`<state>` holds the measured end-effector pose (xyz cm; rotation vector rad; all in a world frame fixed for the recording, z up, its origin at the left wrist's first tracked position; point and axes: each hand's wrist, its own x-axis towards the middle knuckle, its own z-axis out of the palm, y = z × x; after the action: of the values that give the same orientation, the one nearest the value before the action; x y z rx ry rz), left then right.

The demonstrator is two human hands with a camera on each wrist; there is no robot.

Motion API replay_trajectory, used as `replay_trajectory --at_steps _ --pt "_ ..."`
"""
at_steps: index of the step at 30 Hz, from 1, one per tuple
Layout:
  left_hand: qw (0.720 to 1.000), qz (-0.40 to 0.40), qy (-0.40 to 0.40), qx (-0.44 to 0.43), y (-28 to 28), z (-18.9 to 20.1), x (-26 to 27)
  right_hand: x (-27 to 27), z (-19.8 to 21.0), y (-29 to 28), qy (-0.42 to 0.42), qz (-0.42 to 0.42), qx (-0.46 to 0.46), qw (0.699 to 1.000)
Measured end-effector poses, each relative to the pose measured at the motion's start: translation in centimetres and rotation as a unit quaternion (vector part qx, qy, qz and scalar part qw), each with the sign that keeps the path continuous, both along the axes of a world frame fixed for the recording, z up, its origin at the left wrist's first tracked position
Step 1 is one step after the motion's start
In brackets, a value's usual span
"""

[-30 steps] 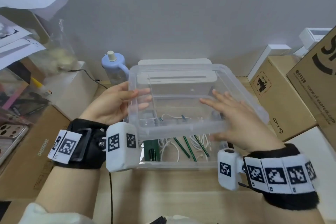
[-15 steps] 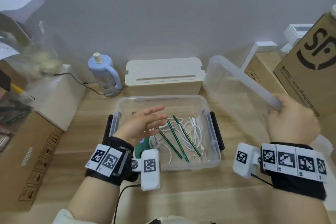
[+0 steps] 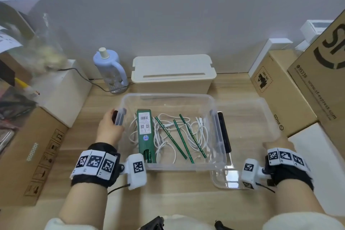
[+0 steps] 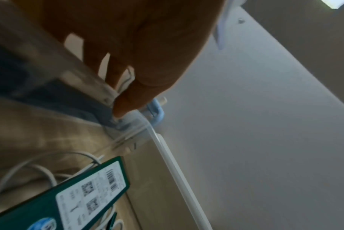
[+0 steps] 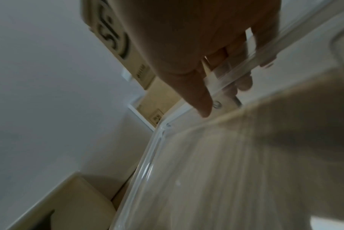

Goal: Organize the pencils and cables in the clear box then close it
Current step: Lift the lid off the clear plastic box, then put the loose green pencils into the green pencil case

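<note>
Fingers of the left hand curl round the black latch on the left wall of the clear box, which sits open at the frame's centre on the wooden bench. Inside lie three green pencils, a tangle of white cables and a green pencil carton. At lower right, the right hand pinches the edge of the clear lid, thumb above and fingers beneath; the lid lies just beside the box.
</note>
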<state>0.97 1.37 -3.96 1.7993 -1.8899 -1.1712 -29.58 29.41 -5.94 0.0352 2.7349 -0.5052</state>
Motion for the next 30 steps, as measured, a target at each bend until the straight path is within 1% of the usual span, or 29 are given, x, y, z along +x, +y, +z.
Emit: replay_trajectory --at_steps 1,3,5,7,9,11,14,16,18,20,22,23,24,25,26,28,29,30 --pt "0.999 -0.016 0.011 0.026 -0.1 -0.4 0.3 0.2 -0.3 -0.1 -0.016 -0.007 0.007 1.0" --pt "0.998 -0.041 0.014 0.034 0.0 -0.7 0.5 0.3 -0.3 -0.6 -0.032 0.006 -0.014 0.999" --pt "0.998 -0.04 0.016 0.042 -0.2 -0.9 0.5 0.3 0.6 -1.7 -0.036 0.032 -0.078 0.996" --pt "0.998 -0.041 0.016 0.054 -0.3 -0.9 0.5 0.8 2.4 -3.3 -0.015 0.065 -0.156 0.986" --pt "0.997 -0.049 0.011 0.054 -0.4 -1.2 0.6 2.1 4.9 -5.3 0.012 0.112 -0.236 0.965" --pt "0.997 -0.051 0.006 0.058 -0.2 -1.3 0.8 4.0 7.2 -7.6 0.011 0.167 -0.297 0.94" --pt "0.997 -0.045 0.007 0.061 0.5 -1.3 0.7 6.9 8.6 -11.5 -0.064 0.245 -0.337 0.907" --pt "0.997 -0.038 0.01 0.062 0.9 -1.1 0.6 8.5 7.9 -14.1 -0.135 0.291 -0.32 0.891" --pt "0.998 -0.027 0.018 0.061 1.3 -0.4 0.4 10.0 6.3 -16.0 -0.199 0.326 -0.269 0.884" --pt "0.998 -0.028 0.034 0.034 1.8 0.9 0.0 11.2 4.4 -17.3 -0.252 0.351 -0.203 0.879" --pt "0.994 -0.049 0.099 -0.004 2.3 2.4 -1.0 11.9 2.4 -18.2 -0.282 0.36 -0.143 0.878" --pt "0.989 -0.056 0.135 -0.002 2.5 3.0 -1.6 11.9 1.4 -18.4 -0.29 0.353 -0.129 0.88" --pt "0.985 -0.063 0.156 0.022 2.5 3.5 -2.2 11.9 0.5 -18.5 -0.304 0.337 -0.126 0.882" --pt "0.982 -0.064 0.164 0.067 2.5 3.7 -2.8 11.8 -0.1 -18.5 -0.32 0.319 -0.123 0.883" --pt "0.977 -0.061 0.156 0.131 2.4 3.8 -3.3 11.7 -0.7 -18.4 -0.332 0.315 -0.112 0.882" --pt "0.957 -0.054 0.111 0.263 2.4 3.5 -4.0 11.5 -1.3 -18.3 -0.354 0.325 -0.065 0.874" --pt "0.946 -0.053 0.092 0.307 2.5 3.2 -4.3 11.4 -1.7 -18.1 -0.364 0.323 -0.046 0.872" --pt "0.939 -0.055 0.077 0.33 2.7 3.0 -4.5 11.3 -2.2 -18.0 -0.374 0.315 -0.036 0.872"
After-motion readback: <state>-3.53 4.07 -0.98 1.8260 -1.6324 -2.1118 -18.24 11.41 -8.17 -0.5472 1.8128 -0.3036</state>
